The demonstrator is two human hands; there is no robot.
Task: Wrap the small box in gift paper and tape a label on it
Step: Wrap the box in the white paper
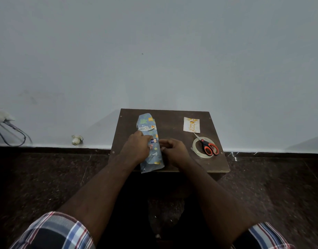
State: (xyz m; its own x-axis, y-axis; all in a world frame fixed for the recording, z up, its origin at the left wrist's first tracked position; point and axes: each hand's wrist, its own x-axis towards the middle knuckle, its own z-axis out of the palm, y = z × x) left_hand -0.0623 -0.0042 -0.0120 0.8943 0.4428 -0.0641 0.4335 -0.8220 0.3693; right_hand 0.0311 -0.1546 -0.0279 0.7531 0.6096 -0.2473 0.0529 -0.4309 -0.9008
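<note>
Here, in the head view, a small brown worktop (pixel 172 159) stands against a pale wall. The gift paper (pixel 149 139), blue with printed animals, lies as a long wrapped bundle on its left side, near end hanging over the near edge; the box itself is hidden. The left hand (pixel 136 147) rests on the bundle's left side, fingers curled onto the paper. The right hand (pixel 172 151) touches its right edge, fingers curled; whether they pinch the paper I cannot tell. At far right lies the label (pixel 191 125); nearer, scissors (pixel 209 147) rest across a tape roll (pixel 196 150)
</note>
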